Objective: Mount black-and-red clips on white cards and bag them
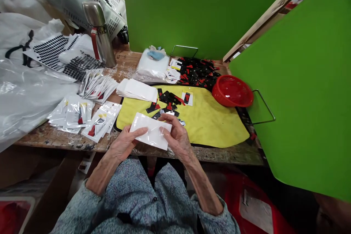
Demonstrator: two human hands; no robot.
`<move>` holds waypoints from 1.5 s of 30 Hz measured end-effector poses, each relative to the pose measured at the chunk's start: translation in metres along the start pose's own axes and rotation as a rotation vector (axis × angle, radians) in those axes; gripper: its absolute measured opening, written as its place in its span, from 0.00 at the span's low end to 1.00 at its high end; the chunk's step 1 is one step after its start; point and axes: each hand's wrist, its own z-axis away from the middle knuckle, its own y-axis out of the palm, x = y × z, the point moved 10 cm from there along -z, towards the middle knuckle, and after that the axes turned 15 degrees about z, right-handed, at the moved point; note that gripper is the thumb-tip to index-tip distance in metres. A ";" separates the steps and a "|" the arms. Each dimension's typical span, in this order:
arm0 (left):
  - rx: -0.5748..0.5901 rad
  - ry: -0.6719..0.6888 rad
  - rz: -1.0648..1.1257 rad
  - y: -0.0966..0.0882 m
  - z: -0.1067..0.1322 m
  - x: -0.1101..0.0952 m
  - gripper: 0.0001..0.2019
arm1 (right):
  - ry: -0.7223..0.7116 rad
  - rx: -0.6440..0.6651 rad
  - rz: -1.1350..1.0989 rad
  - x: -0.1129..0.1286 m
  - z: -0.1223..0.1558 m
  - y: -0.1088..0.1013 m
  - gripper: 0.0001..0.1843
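Note:
A white plastic packet (151, 131) is held out flat in front of me, over the near edge of a yellow mat (219, 128). My left hand (126, 140) pinches its left end, thumb on top. At the other end, my right hand (177, 135) grips it between thumb and fingers. Just beyond lie several small black-and-red pieces (170, 98), partly hidden by the packet and right hand. One such piece rests on a white card (187, 98). A stack of blank white packets (137, 89) sits at the mat's left.
Filled packets (79, 113) spread along the left, near a steel thermos (101, 36) and sheets of black dots (52, 51). A red bowl (233, 91) stands right of a heap of black-and-red pieces (197, 71). Green panels (178, 11) border the back and right.

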 end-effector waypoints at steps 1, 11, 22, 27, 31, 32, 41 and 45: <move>0.003 -0.009 -0.005 0.001 0.001 0.002 0.20 | 0.061 0.006 -0.051 -0.008 0.002 0.002 0.20; -0.071 0.343 -0.247 -0.012 0.001 -0.009 0.17 | 0.416 0.215 -0.470 -0.029 0.026 0.039 0.20; 0.309 0.997 -1.616 0.063 0.054 -0.031 0.38 | 0.250 0.283 0.015 -0.030 0.008 0.027 0.19; 0.377 1.002 -1.673 0.067 0.050 -0.015 0.35 | 0.230 0.415 0.001 -0.023 0.009 0.037 0.17; 0.383 0.994 -1.641 0.066 0.047 -0.016 0.23 | 0.231 0.520 -0.115 -0.023 0.011 0.047 0.17; 0.382 0.988 -1.636 0.066 0.046 -0.017 0.20 | 0.231 0.522 -0.143 -0.023 0.011 0.048 0.17; 0.303 0.941 -1.604 0.045 0.035 -0.025 0.05 | 0.235 -0.038 0.486 -0.051 -0.029 -0.066 0.10; 0.283 0.960 -1.594 0.039 0.030 -0.024 0.05 | 0.299 -0.383 0.993 -0.054 -0.062 -0.131 0.09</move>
